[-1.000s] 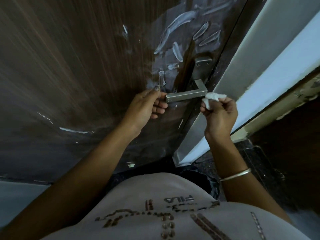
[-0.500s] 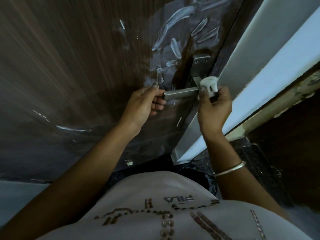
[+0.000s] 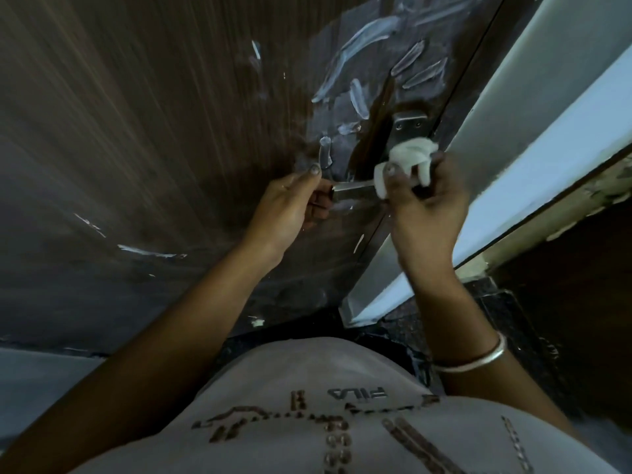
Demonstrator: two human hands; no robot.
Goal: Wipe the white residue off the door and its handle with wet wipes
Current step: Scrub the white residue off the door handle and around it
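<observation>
Two holds: left hand point(image 3: 285, 208) grips handle point(image 3: 352, 192); right hand point(image 3: 427, 217) clutches wipe point(image 3: 408, 155); residue point(image 3: 367, 32) above.

1x door point(image 3: 136, 131), 1x handle point(image 3: 355, 191), 1x wipe point(image 3: 407, 155)

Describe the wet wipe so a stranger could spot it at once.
Start at the dark brown door and find its metal handle near the right edge. The wet wipe is bunched against it, gripped by the right hand. Unlike the flat white smears above, it is a crumpled lump.
</observation>
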